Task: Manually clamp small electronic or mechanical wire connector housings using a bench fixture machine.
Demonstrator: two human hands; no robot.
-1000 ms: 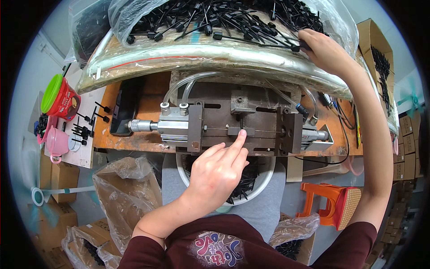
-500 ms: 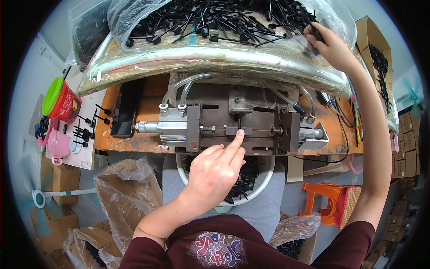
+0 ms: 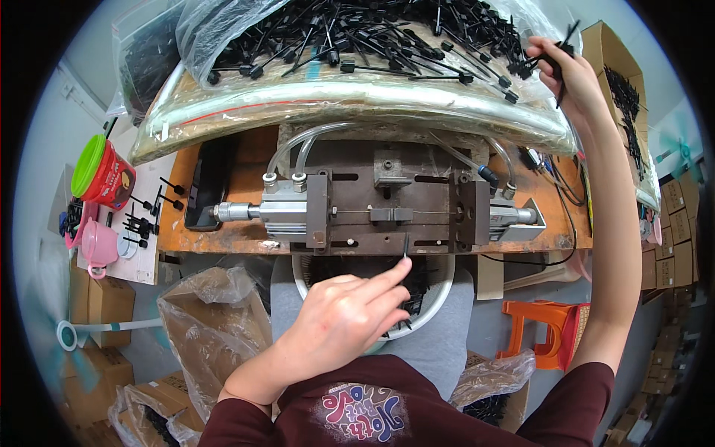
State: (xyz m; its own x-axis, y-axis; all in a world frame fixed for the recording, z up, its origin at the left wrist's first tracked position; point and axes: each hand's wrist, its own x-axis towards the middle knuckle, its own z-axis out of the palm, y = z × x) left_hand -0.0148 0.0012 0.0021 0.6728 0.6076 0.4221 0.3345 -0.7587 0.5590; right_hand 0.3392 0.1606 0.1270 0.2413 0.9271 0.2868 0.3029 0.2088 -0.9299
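Note:
My left hand [image 3: 350,309] is over the white basket [image 3: 447,298] at my lap, its index finger stretched forward and the other fingers loosely bent. A thin black stick [image 3: 406,246] touches that fingertip at the fixture's front edge; no grip on it shows. Beyond it, the small dark block [image 3: 391,214] in the middle of the metal fixture [image 3: 365,160] has nothing lying across it. My right hand [image 3: 570,71] is raised at the far right, closed around several black stemmed plastic parts [image 3: 560,52], beside the heap of such parts [image 3: 328,33].
Air cylinders [image 3: 287,212] with clear hoses flank the fixture. A phone [image 3: 205,186], a red tub [image 3: 108,179] and a pink cup [image 3: 99,242] stand left. An orange stool [image 3: 532,328] is at lower right; a carton of black parts [image 3: 622,97] stands far right.
My left hand has drawn back from the block toward me, the black stick coming off the fixture with it. My right hand has moved right, off the heap, holding black parts.

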